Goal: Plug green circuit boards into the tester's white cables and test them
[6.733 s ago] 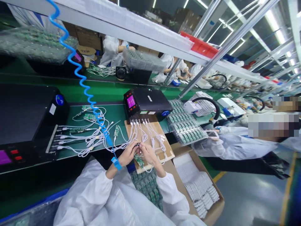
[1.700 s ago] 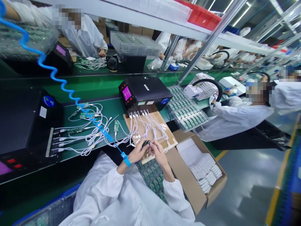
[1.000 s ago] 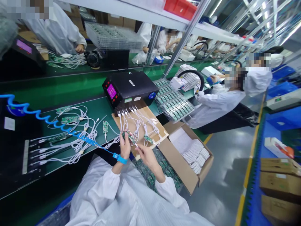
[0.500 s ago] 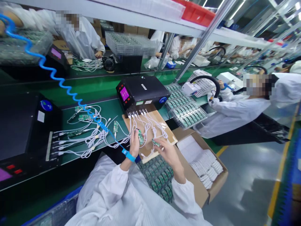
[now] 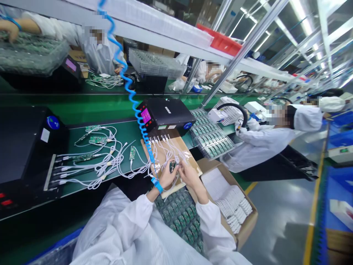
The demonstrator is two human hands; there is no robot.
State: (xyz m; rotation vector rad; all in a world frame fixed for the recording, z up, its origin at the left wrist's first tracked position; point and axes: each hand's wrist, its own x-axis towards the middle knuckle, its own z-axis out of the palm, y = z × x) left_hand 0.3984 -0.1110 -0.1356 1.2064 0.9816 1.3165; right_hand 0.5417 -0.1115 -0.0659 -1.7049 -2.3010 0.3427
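From my head camera, looking forward and down, my two bare hands meet low, just right of centre, forearms angled inward from white sleeves. My left hand [image 5: 167, 178], a blue wrist strap [image 5: 157, 185] at its wrist, is palm inward with fingers curled, grasping a small circuit board [image 5: 172, 166]; the board lies between thumb and fingers, tilted, over the near part of a wooden board [image 5: 195, 165]. My right hand [image 5: 190, 175] is bent, its thumb and fingers drawn together at the circuit board's right edge; I cannot tell what those fingertips pinch, since they cover it. Much of the circuit board is hidden by my fingers. A coiled blue cord [image 5: 131, 94] drops toward my left wrist from beyond the top edge. Ahead of my hands stands a black box [image 5: 171, 115], white cables [image 5: 110, 165] tangle to their left on a green bench top [image 5: 125, 129], and another black box [image 5: 24, 136] farther left is cut off. Below my hands lie rows of circuit boards [image 5: 180, 217]; right of them is an open carton [image 5: 249, 229]. Farther right, a co-worker in white [image 5: 264, 145] sits above grey floor [image 5: 278, 213].
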